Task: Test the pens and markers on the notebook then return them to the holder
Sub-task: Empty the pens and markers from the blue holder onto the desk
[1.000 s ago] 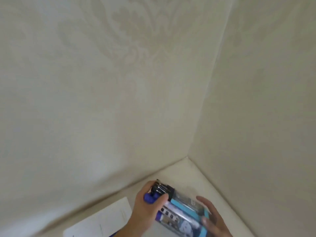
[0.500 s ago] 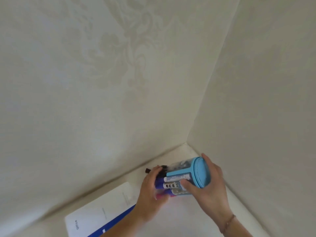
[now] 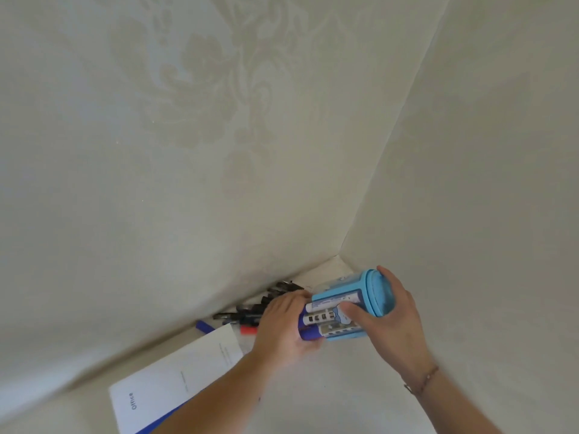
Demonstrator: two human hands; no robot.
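step: emptying the holder (image 3: 347, 303), tipped on its side near desk's (image 3: 329, 396) back corner, pens (image 3: 250, 308) spilling along back edge
right hand (image 3: 391, 321): clamped round holder base
left hand (image 3: 282, 327): closed on markers (image 3: 316, 317) at the mouth
next: prob pull markers out, test on notebook (image 3: 175, 380)
materials: clear plastic holder w/ blue base; flat white notebook, blue edge

Soft, even daylight, moderately bright; no glare. Faint bluish cast on left wall (image 3: 94, 183). Weak shadow under left hand (image 3: 282, 324) on table (image 3: 344, 386). Wide-angle bending of wall corner lines. Slight overall softness; pens (image 3: 250, 308) blurred, small.
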